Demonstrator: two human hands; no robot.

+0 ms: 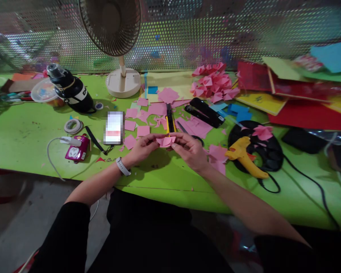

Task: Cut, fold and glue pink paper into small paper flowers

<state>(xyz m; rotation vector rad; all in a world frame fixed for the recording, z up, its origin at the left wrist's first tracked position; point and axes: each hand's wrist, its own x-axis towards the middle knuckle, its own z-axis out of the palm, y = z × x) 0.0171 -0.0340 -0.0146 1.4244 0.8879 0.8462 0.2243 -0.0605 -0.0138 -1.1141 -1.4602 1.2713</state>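
Between my two hands, just above the green table, is a small folded pink paper piece (166,142). My left hand (144,147) pinches its left end, and my right hand (190,148) pinches its right end. Right behind the paper lies a yellow and black utility knife (169,118). Scissors (184,127) lie beyond my right hand, partly hidden by it. Small pink paper squares (143,131) are scattered to the left of the knife. A black stapler (206,112) rests behind my right hand on the table.
A yellow glue gun (246,157) lies on a black round tray (272,151) at right, its cable trailing. Folded pink paper shapes (214,81) are heaped at the back. Leftward are a phone (114,128), a power adapter (77,148), tape (73,126), a black bottle (74,91) and a fan (123,82).
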